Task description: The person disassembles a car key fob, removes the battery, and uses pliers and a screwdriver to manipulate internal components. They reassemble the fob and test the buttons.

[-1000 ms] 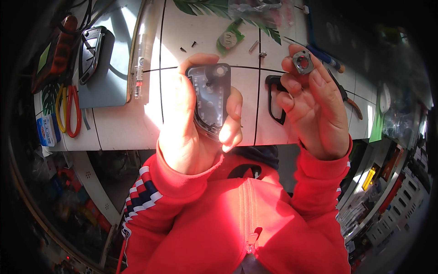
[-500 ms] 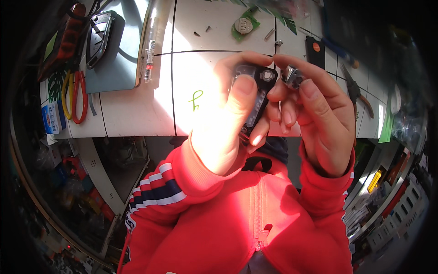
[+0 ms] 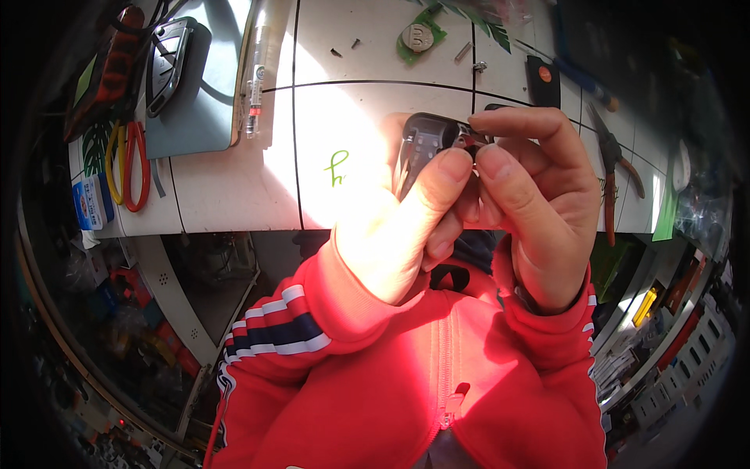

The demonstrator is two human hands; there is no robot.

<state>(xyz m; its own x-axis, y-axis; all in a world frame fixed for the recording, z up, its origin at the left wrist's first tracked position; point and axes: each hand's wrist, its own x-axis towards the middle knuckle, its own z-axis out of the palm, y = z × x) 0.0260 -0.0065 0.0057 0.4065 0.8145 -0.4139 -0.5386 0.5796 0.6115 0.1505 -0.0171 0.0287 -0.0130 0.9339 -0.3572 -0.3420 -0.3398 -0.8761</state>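
Silver, the part (image 3: 462,139) is pinched by fingertips of the right hand (image 3: 539,199) at the upper end of the case (image 3: 423,142), clasped in the left hand (image 3: 398,219), the fit judged unfinished, while screw (image 3: 355,44) and coin cell (image 3: 417,37) are seen loose on the table (image 3: 226,191).

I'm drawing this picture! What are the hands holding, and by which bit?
The left hand holds the black case around its body; the right hand pinches a small metal part, exactly where is hidden.
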